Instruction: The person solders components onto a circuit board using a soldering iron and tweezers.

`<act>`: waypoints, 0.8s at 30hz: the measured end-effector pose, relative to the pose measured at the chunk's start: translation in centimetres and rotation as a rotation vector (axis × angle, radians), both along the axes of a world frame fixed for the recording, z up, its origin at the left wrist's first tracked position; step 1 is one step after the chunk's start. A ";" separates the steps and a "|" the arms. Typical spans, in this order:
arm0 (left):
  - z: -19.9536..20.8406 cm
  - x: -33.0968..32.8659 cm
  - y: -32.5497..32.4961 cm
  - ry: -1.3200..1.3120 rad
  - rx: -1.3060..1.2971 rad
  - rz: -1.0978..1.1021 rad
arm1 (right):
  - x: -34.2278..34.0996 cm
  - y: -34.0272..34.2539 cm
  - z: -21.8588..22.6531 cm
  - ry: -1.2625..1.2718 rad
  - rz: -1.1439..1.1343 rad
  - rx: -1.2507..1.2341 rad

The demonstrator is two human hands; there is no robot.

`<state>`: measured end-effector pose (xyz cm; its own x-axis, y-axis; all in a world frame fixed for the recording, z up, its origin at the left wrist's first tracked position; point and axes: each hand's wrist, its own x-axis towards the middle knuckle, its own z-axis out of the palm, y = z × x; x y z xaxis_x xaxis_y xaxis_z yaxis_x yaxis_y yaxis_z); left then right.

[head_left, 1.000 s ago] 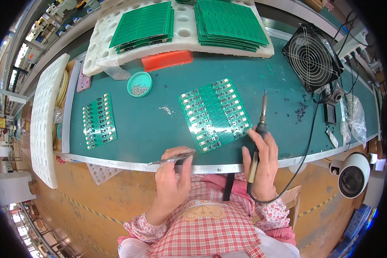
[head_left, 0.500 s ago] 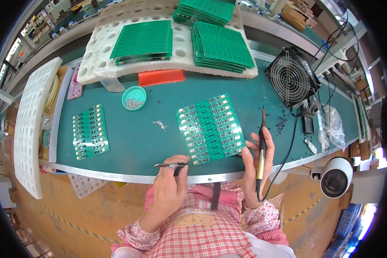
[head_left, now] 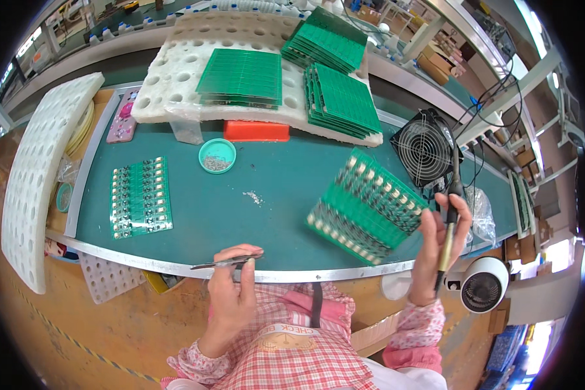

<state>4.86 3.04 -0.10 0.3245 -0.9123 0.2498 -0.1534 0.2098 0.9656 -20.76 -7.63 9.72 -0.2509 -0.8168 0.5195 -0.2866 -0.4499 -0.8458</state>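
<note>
My right hand (head_left: 429, 253) is closed around a soldering iron (head_left: 446, 240), its tip pointing up and away. Thumb and fingers of this same hand also grip the right corner of a green circuit board panel (head_left: 370, 208). The panel is turned at an angle, slightly blurred, with rows of small parts along it. Close to the bench's front edge, my left hand (head_left: 231, 292) is closed on a pair of tweezers (head_left: 224, 262), which point to the left. A second populated circuit board panel (head_left: 141, 198) lies flat at the left of the bench.
Stacks of green boards (head_left: 240, 77) rest on a white foam slab (head_left: 175, 81) at the back. Before it are a red tray (head_left: 257, 131) and a teal dish (head_left: 217, 156) of tiny parts. Small bits (head_left: 253, 197) lie mid-bench. A square fan (head_left: 426, 148) stands at right.
My right hand has moved right with the soldering iron, and the panel has swung round and shifted right with it. My left hand, still holding the tweezers, is now apart from the panel.
</note>
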 end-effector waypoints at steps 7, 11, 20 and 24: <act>-0.1 1.2 1.4 0.044 -0.014 0.053 | 1.8 -3.4 3.9 0.716 0.661 0.262; -0.2 1.4 2.3 -0.011 -0.018 0.049 | 5.2 -5.7 2.6 0.833 0.941 0.295; 0.2 1.1 1.7 -0.119 0.009 0.077 | 5.9 -5.0 -4.1 0.855 0.802 -0.024; 0.0 0.5 1.0 -0.104 0.052 0.070 | 4.0 1.5 -4.4 0.973 0.469 -0.111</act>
<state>5.36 4.05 -0.15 0.3625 -0.9010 0.2382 -0.2657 0.1450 0.9531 -16.72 -6.12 5.30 0.6336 -0.6603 0.4033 -0.5920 -0.7493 -0.2968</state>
